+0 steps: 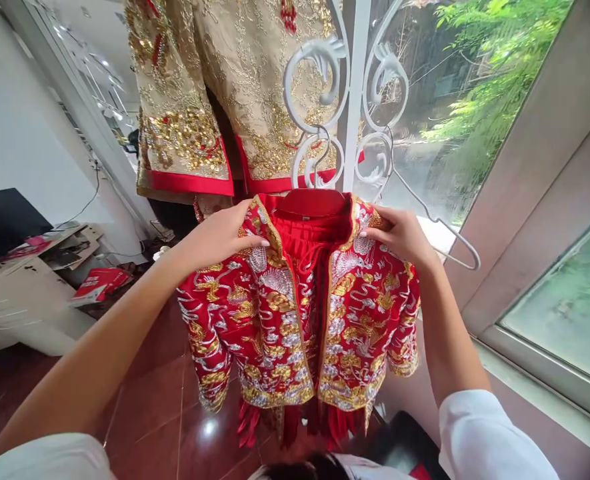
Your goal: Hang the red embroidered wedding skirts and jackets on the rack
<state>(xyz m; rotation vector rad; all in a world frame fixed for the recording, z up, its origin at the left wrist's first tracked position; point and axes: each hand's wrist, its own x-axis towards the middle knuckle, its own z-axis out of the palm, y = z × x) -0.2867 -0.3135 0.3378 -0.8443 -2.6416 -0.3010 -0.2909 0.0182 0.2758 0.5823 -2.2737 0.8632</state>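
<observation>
A red jacket [275, 313] with gold and silver embroidery hangs, front open, on a red hanger [309, 202] whose metal hook is on a white scrollwork rack [355, 100]. My left hand [229, 233] grips the jacket's left shoulder beside the collar, thumb on the front. On the opposite shoulder, my right hand [399, 233] pinches the cloth the same way. Inside the jacket shows a gathered red garment [299, 247] with a tied cord. Red fringe [342, 427] hangs below the hem.
A gold embroidered garment [259, 87] with red trim hangs behind. To the right, a bare wire hanger [439, 220] hangs by the window [485, 100]. At left stands a white desk [29, 300] with a dark monitor [12, 220] and a red box [99, 283]. The floor [149, 413] is reddish tile.
</observation>
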